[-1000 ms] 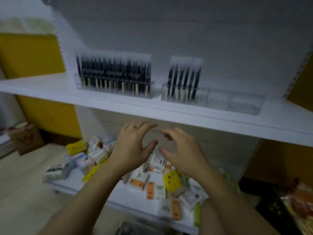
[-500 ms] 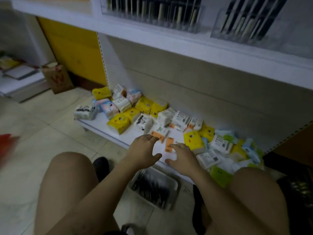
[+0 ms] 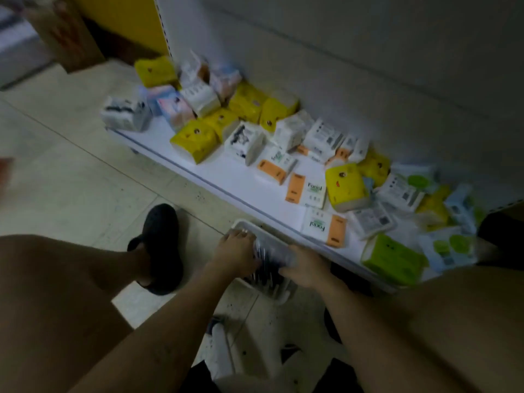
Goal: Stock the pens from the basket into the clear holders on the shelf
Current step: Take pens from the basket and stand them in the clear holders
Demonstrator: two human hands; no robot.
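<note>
Clear plastic, glinting and blurred, seems to wrap a packet of pens (image 3: 270, 253) lying across the top of the white basket (image 3: 239, 222), which stands on the floor (image 3: 85, 194) just in front of the bottom shelf (image 3: 226, 171). More dark pens seem to lie loose beneath it. Such a packet is probably light and fairly stiff along its length. The wrap looks slick, though, so a hold round the middle, or one at each end, would likely serve better than a pinch at a corner, and the pens inside could slide if it tips. The right hand (image 3: 307, 268) has its fingers curled over one end with the thumb below. The left hand (image 3: 238, 253) lies at the other end, fingers bent down toward the rim, and I cannot tell whether they grip. Tissue packs (image 3: 344, 185) lie scattered on the shelf, and a black shoe (image 3: 161, 245) rests on the tiles to the left.
</note>
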